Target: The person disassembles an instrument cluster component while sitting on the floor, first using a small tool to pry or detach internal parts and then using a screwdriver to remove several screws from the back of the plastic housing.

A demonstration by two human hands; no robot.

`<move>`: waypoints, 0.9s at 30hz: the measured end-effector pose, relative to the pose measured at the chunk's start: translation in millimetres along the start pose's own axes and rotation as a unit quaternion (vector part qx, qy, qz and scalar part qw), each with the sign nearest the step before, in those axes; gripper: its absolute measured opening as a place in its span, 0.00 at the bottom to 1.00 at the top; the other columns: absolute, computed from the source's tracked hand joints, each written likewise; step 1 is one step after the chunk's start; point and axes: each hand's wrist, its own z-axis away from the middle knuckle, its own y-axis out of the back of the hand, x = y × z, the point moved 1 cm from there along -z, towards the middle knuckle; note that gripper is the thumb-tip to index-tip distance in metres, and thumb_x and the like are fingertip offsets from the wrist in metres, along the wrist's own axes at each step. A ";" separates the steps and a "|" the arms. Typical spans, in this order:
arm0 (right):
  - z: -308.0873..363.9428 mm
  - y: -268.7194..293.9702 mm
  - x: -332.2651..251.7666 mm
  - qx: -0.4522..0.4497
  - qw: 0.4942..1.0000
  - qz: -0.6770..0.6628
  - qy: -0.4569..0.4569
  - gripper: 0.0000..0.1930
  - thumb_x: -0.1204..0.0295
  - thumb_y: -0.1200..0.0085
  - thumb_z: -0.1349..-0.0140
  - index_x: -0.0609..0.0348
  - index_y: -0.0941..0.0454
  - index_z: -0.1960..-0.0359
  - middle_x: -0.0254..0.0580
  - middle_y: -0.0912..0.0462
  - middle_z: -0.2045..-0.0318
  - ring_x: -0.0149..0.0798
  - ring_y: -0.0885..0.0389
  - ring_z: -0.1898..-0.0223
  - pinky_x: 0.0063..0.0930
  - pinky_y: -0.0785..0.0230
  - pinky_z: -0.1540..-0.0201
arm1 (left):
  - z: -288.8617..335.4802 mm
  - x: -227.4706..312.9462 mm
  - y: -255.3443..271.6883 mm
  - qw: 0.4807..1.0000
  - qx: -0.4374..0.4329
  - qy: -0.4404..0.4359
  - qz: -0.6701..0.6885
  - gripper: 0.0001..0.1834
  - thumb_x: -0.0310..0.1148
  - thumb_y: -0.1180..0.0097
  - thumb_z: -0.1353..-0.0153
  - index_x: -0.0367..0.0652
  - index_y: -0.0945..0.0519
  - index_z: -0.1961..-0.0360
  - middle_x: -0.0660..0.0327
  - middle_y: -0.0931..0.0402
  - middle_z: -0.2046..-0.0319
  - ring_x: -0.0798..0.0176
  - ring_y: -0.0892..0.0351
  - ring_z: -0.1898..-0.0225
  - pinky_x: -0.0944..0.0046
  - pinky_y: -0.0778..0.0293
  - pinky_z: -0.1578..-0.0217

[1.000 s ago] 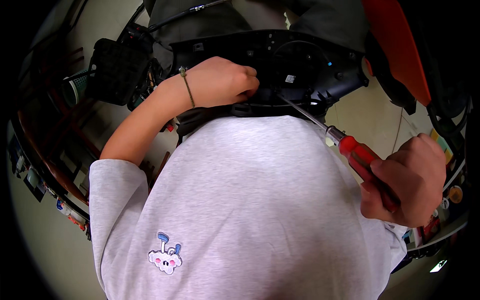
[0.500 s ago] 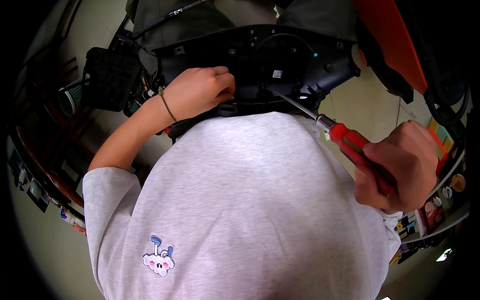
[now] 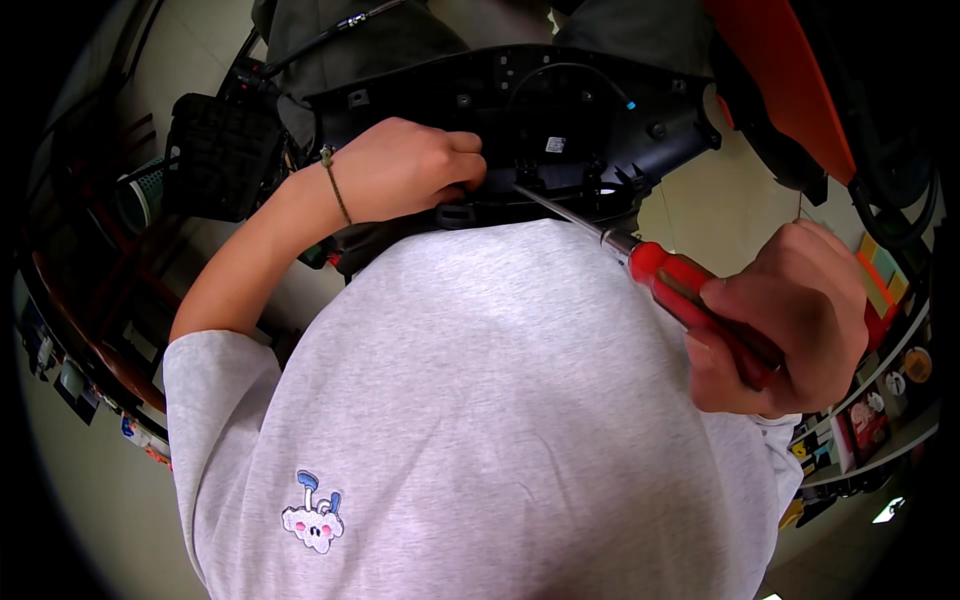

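Against the person's chest: black plastic panel (image 3: 560,110)
Left hand (image 3: 405,170): grip pinching the panel's lower edge
Right hand (image 3: 790,320): fist around red screwdriver (image 3: 690,295)
Risk: slanted tip could slip off, gouging plastic or fingers

matt black plastic panel (image 3: 560,110), glossy red screwdriver (image 3: 690,295)

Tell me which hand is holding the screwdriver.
The right hand: it grips the red-handled screwdriver. The left hand, with a thin bracelet, rests on the black plastic panel.
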 end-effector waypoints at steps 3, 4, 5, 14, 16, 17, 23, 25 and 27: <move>0.8 -2.8 -0.2 0.022 1.000 -0.007 0.000 0.17 0.75 0.37 0.66 0.64 0.24 0.69 0.36 0.28 0.86 0.30 0.37 0.87 0.26 0.49 0.83 | -5.1 -2.8 3.8 0.999 -0.025 -0.026 -0.001 0.06 0.28 0.37 0.45 0.43 0.20 0.66 0.63 0.23 0.66 0.56 0.18 0.67 0.57 0.22 0.67; 0.9 -3.8 -0.1 0.030 0.999 -0.012 -0.001 0.17 0.75 0.38 0.65 0.64 0.24 0.69 0.36 0.28 0.87 0.30 0.37 0.88 0.26 0.49 0.83 | -6.1 -3.2 3.5 0.999 -0.024 -0.033 -0.001 0.06 0.28 0.36 0.46 0.42 0.20 0.66 0.62 0.23 0.66 0.57 0.18 0.68 0.58 0.23 0.68; 1.2 -4.3 0.0 0.034 0.999 -0.015 -0.001 0.17 0.75 0.38 0.65 0.64 0.24 0.69 0.36 0.28 0.87 0.30 0.37 0.88 0.26 0.49 0.83 | -7.1 -3.6 3.1 0.999 -0.024 -0.039 -0.001 0.07 0.28 0.36 0.46 0.41 0.20 0.67 0.61 0.23 0.66 0.57 0.18 0.69 0.59 0.23 0.68; 1.3 -9.0 -1.4 0.045 0.999 -0.018 -0.026 0.17 0.75 0.38 0.68 0.63 0.23 0.71 0.36 0.28 0.87 0.31 0.36 0.88 0.26 0.48 0.83 | -0.1 -1.6 -5.9 0.996 -0.006 0.053 0.069 0.05 0.29 0.39 0.41 0.40 0.22 0.67 0.59 0.21 0.64 0.52 0.17 0.65 0.56 0.21 0.63; 1.2 -8.8 -2.5 0.039 0.999 -0.018 -0.028 0.17 0.75 0.38 0.68 0.63 0.23 0.71 0.36 0.27 0.86 0.31 0.36 0.88 0.26 0.47 0.83 | 6.2 -1.6 -14.6 0.993 0.042 0.069 0.092 0.05 0.29 0.39 0.40 0.40 0.22 0.67 0.59 0.22 0.64 0.52 0.17 0.66 0.56 0.21 0.64; 1.6 -8.9 -2.3 0.039 0.999 -0.020 -0.028 0.17 0.75 0.38 0.69 0.63 0.23 0.71 0.36 0.27 0.86 0.31 0.36 0.88 0.26 0.47 0.83 | 9.2 -1.2 -18.6 0.990 0.066 0.076 0.103 0.05 0.29 0.40 0.40 0.40 0.22 0.67 0.59 0.22 0.65 0.52 0.18 0.66 0.56 0.21 0.64; 4.9 -13.8 1.6 0.049 0.998 -0.031 -0.031 0.18 0.76 0.38 0.71 0.64 0.23 0.71 0.37 0.28 0.86 0.31 0.36 0.87 0.26 0.47 0.83 | 17.2 4.5 -31.6 0.977 0.125 0.113 0.134 0.06 0.26 0.36 0.43 0.38 0.22 0.67 0.57 0.23 0.66 0.52 0.19 0.68 0.58 0.22 0.66; 4.0 -13.7 2.3 0.043 0.998 -0.028 -0.033 0.18 0.76 0.38 0.71 0.64 0.22 0.72 0.37 0.28 0.86 0.32 0.37 0.87 0.26 0.47 0.83 | 17.3 4.9 -32.3 0.977 0.115 0.122 0.129 0.07 0.26 0.36 0.43 0.38 0.22 0.67 0.57 0.23 0.66 0.52 0.18 0.68 0.58 0.22 0.66; 2.5 -13.9 2.0 0.045 0.998 -0.025 -0.037 0.18 0.76 0.39 0.72 0.64 0.22 0.73 0.38 0.28 0.86 0.32 0.37 0.87 0.26 0.47 0.83 | 17.5 4.9 -30.9 0.979 0.105 0.118 0.126 0.07 0.26 0.36 0.43 0.38 0.22 0.66 0.57 0.23 0.65 0.52 0.18 0.67 0.58 0.22 0.66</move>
